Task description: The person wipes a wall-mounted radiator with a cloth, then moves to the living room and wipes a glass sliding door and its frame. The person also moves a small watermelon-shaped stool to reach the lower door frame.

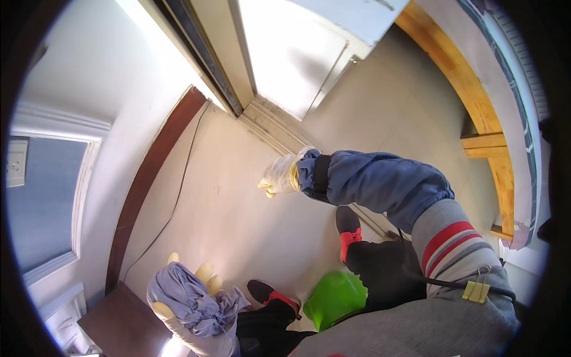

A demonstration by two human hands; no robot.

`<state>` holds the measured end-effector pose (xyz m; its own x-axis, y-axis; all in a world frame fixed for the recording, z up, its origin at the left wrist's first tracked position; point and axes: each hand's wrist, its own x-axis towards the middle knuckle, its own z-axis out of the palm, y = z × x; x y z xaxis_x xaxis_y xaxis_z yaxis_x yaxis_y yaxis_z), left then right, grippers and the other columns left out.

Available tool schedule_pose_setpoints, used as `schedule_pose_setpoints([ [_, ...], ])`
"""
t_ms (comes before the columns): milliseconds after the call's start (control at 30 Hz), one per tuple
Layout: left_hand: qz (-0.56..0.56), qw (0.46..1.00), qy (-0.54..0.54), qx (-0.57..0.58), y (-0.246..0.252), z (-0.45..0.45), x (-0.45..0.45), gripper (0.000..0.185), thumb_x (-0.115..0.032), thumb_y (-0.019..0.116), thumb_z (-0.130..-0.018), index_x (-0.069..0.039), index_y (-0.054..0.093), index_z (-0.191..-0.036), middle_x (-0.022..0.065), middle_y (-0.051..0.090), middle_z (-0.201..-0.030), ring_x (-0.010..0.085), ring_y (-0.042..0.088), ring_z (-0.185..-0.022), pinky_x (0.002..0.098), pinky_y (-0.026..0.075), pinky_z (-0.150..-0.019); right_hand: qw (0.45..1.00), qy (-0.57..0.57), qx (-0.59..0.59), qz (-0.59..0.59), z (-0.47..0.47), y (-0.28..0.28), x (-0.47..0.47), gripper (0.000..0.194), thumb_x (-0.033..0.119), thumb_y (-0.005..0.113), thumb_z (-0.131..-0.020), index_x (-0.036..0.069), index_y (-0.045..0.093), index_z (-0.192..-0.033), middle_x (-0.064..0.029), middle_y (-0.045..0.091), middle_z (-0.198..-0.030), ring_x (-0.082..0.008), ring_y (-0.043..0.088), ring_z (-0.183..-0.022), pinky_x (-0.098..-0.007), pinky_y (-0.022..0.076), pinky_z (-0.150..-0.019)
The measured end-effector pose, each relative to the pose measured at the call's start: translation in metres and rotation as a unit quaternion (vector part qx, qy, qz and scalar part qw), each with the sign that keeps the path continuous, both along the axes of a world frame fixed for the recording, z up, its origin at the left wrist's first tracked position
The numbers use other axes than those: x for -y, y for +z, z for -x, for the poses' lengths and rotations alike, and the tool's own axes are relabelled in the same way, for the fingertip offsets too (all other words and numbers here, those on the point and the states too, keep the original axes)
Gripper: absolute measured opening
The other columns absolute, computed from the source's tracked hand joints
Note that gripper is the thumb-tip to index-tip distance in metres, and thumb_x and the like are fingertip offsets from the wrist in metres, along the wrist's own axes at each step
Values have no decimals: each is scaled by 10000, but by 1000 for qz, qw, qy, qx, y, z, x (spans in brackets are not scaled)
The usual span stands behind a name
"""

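A crumpled blue-grey cloth (187, 296) is bunched in my left hand (209, 339), at the lower left. The pale rubber glove on that hand shows its thumb and fingertips around the cloth. My right hand (280, 175) reaches out over the floor near the middle, also in a pale glove, below a blue sleeve cover with a black strap. Its fingers look curled; the palm side is hidden, so I cannot tell whether anything is in it. A bright green plastic piece (337, 296), perhaps a bag, hangs at my waist.
A doorway threshold (276, 127) crosses the floor beside a white door (290, 58). A thin cable (180, 192) runs along the dark red baseboard (149, 178). A brown box-like piece (122, 319) stands lower left. At right is a wooden bed frame (473, 102).
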<state>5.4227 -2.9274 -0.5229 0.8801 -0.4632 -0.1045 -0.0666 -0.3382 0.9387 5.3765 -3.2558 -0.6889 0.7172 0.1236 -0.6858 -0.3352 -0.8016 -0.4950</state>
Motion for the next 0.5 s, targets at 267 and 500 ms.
schedule_pose_setpoints([
  [267,200,932,176,-246,28,11,35,611,-502,318,-1061,-132,308,-1547,106,379,-1578,256,686,-1032,293,595,-831,999,2,47,-2,47,29,14,368,353,612,-890,187,690,-1209,-80,688,-1206,-310,624,-1140,-443,494,-946],
  [500,141,974,4,-178,38,5,46,617,-485,423,-1015,-138,332,-1518,105,413,-1536,286,612,-1141,414,554,-889,994,-89,62,-24,65,81,15,337,409,568,-921,165,755,-1058,-48,755,-973,-242,685,-1020,-414,523,-879],
])
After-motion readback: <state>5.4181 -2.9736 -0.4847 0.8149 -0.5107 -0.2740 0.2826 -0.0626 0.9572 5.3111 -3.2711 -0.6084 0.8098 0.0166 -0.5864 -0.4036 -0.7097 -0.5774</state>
